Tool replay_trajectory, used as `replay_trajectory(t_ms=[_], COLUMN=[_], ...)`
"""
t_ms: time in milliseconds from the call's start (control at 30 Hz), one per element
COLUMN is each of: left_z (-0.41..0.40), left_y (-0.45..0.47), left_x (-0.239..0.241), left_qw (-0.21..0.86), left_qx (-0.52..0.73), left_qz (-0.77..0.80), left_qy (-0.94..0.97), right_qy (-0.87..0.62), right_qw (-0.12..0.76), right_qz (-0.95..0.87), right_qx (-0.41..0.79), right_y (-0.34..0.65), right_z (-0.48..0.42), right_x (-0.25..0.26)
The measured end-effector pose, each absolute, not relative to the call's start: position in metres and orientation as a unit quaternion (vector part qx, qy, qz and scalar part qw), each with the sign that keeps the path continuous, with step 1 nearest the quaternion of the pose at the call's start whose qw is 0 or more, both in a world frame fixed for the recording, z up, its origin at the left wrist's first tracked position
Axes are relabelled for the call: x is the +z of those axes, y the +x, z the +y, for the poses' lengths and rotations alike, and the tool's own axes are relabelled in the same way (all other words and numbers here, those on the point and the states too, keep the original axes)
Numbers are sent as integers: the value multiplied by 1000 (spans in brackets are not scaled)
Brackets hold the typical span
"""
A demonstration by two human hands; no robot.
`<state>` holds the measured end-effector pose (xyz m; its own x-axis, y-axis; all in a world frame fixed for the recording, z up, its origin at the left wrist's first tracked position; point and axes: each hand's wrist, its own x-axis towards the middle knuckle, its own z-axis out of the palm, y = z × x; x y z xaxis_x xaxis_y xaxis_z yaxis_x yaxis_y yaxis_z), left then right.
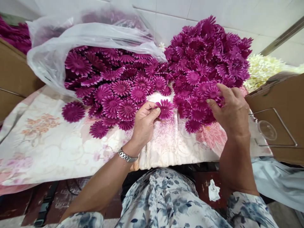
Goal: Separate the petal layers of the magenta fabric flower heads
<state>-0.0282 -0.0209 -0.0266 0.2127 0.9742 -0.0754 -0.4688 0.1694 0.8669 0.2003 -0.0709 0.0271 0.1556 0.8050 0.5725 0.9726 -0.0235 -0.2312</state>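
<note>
My left hand [146, 119] pinches a magenta artificial flower head [165, 109] by its edge, between thumb and fingers. The flower faces up, its long petals spread, over the cloth between two piles. At the right pile of magenta flower heads [209, 53], my right hand [231, 106] reaches in with thumb and forefinger apart around a flower head at the pile's near side. Its other fingers curl behind. On the left, more flower heads [122, 88] spill out of a clear plastic bag [95, 35] towards my left hand.
A floral cloth [47, 148] covers the table. Cardboard boxes stand at the left [14, 72] and right [282, 104], the right one with a wire frame [285, 123] beside it. Pale yellow flowers [266, 68] lie behind it. A white tiled wall [171, 12] closes the back.
</note>
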Motion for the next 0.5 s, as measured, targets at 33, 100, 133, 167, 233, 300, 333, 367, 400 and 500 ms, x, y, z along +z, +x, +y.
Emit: replay_trajectory(t_ms=[33,100,133,167,233,300,333,367,400,500], left_z=[-22,-25,-26,-27,-29,-31,-31,-32,-32,-32], left_y=[-27,-24,-23,-22,-21,-21,-21,-22,-23,-24], left_x=[-26,-27,-28,-29,-33,-36,-37,-37,-38,-37], left_qw=[686,688,687,685,683,677,671,665,657,645], left_qx=[524,519,519,519,512,502,498,495,494,490], left_qz=[340,339,340,339,330,320,315,310,308,304], left_qy=[374,377,379,384,404,434,450,466,479,501], right_qy=[-699,-666,-640,-612,-575,-566,-564,-556,-542,-504], right_qw=[307,354,376,391,403,411,419,433,449,494], right_qz=[-629,-647,-665,-686,-711,-699,-679,-652,-623,-551], right_qx=[-147,-116,-83,-43,45,150,213,280,341,445], right_y=[198,185,175,165,146,132,129,127,126,125], right_z=[-72,-75,-77,-78,-78,-76,-74,-73,-71,-68], right_x=[27,24,21,17,8,-1,-6,-11,-15,-22])
